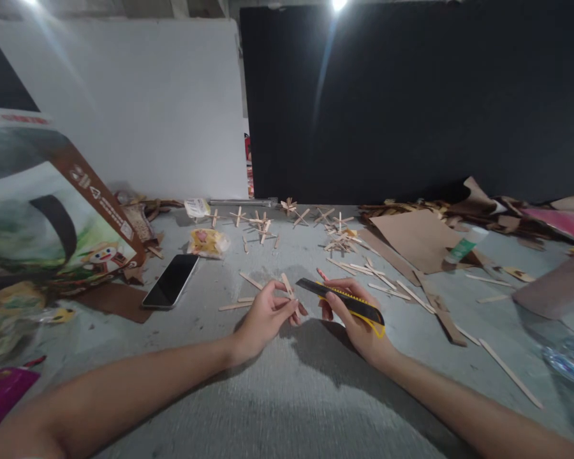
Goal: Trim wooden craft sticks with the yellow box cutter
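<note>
Between its fingertips my left hand point(268, 310) pinches a wooden craft stick point(287, 285), whose upper end sticks up past the fingers; its lower part is mostly hidden. My right hand point(358, 319) is closed around a black and yellow utility knife point(347, 301). The knife points left, its dark front end close to the stick but apart from it. Several loose craft sticks point(236, 307) lie just left of my left hand. Beyond both hands stand or lie small crossed-stick pieces point(263, 228), with a further heap of them point(342, 241) to the right.
A phone point(171, 280) and a yellow snack packet point(207, 243) lie left of centre. A large printed bag point(52, 204) stands at far left. Loose sticks point(363, 270), brown cardboard point(414, 239) and a green-white tube point(466, 245) lie to the right. Tall boards point(411, 102) close off the back.
</note>
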Demonstrator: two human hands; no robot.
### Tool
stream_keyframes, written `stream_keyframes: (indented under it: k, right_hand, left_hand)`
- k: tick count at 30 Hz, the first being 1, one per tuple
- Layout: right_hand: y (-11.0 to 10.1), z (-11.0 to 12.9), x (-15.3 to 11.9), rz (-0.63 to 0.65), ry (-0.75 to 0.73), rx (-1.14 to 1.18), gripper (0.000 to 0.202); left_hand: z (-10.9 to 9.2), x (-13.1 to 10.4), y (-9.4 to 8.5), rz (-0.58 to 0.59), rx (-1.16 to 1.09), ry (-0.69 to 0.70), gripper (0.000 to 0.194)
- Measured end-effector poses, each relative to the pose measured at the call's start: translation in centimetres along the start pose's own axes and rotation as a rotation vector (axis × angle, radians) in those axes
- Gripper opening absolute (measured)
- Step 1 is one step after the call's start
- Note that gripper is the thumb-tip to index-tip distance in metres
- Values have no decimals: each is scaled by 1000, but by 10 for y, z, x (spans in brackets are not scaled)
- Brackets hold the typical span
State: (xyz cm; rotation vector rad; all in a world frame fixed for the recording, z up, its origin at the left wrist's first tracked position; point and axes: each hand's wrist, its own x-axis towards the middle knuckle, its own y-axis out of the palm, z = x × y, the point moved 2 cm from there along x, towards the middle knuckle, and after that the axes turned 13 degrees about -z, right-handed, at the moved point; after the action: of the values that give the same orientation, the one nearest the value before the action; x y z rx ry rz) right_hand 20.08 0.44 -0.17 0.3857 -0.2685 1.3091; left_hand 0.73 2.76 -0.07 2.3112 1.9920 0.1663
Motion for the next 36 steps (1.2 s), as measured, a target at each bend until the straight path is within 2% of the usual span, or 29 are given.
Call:
stream_keyframes:
  k: [7, 10, 16, 19, 23, 27, 30, 36]
  right_hand:
    - [-2, -4, -6, 42, -120, -146, 26]
    - [-4, -4, -6, 10, -180, -218, 25]
    - [-7, 5, -3, -69, -625, -446, 18]
    - [-2, 5, -5, -30, -742, -539, 15]
    - [3, 3, -8, 144, -771, -532, 25]
    - [4, 3, -9, 150, -783, -531, 27]
    - [4, 4, -8, 175, -773, -521, 21]
    - [4, 5, -8, 168, -771, -505, 13]
  left_hand:
    - [2, 2, -2, -32, 28, -5, 50]
    - [0, 2, -2, -37, 27, -8, 48]
    - [-1, 4, 1, -6, 6, -20, 46]
    - [1, 6, 1, 71, -50, -54, 37]
    - [0, 9, -1, 199, -233, -222, 22]
    - [-4, 10, -5, 227, -353, -349, 22]
    - [-5, 9, -6, 279, -328, -359, 16]
    - [-6, 5, -4, 382, -282, -334, 21]
